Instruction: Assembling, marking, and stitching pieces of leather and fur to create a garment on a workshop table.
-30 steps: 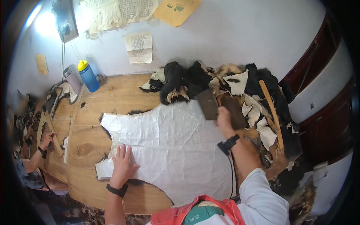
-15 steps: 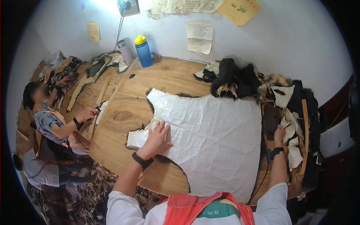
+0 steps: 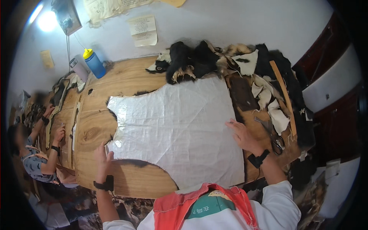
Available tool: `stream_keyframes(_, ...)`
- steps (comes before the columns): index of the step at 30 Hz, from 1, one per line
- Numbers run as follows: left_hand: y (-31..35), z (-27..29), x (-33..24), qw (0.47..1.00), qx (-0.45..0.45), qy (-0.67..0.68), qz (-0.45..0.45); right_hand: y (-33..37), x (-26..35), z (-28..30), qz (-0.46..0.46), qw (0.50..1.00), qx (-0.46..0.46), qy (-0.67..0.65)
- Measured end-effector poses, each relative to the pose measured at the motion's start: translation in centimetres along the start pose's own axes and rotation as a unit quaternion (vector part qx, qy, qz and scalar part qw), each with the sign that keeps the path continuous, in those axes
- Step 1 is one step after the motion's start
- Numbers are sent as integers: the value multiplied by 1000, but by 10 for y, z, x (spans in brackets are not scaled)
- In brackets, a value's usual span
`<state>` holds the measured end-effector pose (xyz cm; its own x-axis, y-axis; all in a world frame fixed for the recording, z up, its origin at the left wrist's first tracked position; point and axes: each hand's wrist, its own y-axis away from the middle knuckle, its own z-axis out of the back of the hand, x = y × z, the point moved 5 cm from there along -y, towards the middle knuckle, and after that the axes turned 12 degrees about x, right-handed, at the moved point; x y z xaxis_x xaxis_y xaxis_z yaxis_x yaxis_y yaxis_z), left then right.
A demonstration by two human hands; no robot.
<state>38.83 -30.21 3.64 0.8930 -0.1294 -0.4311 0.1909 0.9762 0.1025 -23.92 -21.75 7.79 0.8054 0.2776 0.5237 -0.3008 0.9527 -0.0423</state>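
A large white sheet (image 3: 180,126), shaped like a garment panel with curved cut-outs, lies flat on the wooden table, dark fur showing along parts of its edge. At its lower left corner is my left hand (image 3: 102,159), open, the fingers straight and the thumb apart; the fingers partly cover that corner. My right hand (image 3: 243,136) rests open at the sheet's right edge, fingertips on the white surface. To the right of that hand lies a pair of scissors (image 3: 273,134) with dark handles. Both wrists wear black bands.
Black, white and tan fur pieces (image 3: 191,61) are heaped at the back. Farther right are a dark brown block (image 3: 244,94), pale hide scraps (image 3: 264,92) and a wooden strip (image 3: 283,99). A blue bottle (image 3: 94,64) and a flask (image 3: 78,70) stand back left. A co-worker (image 3: 38,161) works at left.
My view has swung right. My left hand has shifted from the sheet's middle to its lower left corner. My right hand has left the dark block for the sheet's right edge; scissors now show.
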Motion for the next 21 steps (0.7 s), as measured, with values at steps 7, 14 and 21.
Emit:
stream_keyframes(7,-14,8,13,989,35,132,62,8,-13,-30,-25,987,133,88)
stream_keyframes(14,8,40,-6,916,31,377,133,7,-9,-33,-52,989,138,28)
stream_keyframes(21,4,7,-5,776,290,551,101,-5,-18,-25,-22,995,93,22)
